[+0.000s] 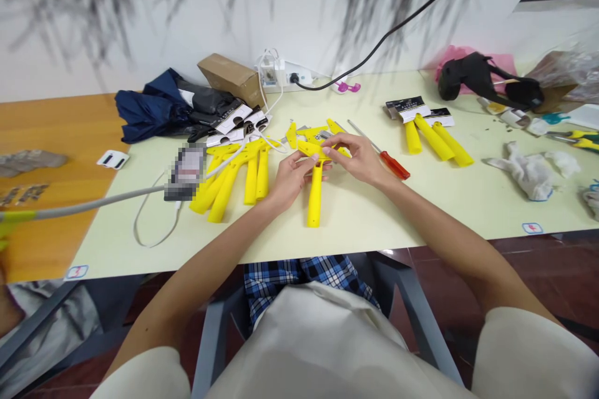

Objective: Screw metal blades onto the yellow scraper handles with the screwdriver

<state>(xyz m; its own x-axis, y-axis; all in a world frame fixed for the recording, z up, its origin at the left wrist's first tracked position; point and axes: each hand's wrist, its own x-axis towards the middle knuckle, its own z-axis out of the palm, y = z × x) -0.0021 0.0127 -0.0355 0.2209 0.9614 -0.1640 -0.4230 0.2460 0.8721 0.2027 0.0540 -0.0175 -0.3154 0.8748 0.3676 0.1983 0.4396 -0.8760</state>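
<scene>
Both my hands hold a yellow plastic scraper (315, 199) with a wide head and a round handle pointing toward me. My left hand (291, 179) grips the left side of its head, fingers closed. At the right side of the head, my right hand (358, 156) pinches it with thumb and fingertips. Behind my hands lie loose yellow head pieces (291, 135). A screwdriver with a red handle (394, 165) rests beside my right hand. To the left of my left hand is a pile of yellow scrapers (228, 190), handles toward me.
More yellow scrapers (435, 139) with black-and-white cards lie at the right, near white gloves (526, 174) and pliers (583, 139). A cardboard box (233, 78), a dark blue bag (150, 106) and a power strip (299, 73) line the back. A grey cable (103, 202) crosses from the left.
</scene>
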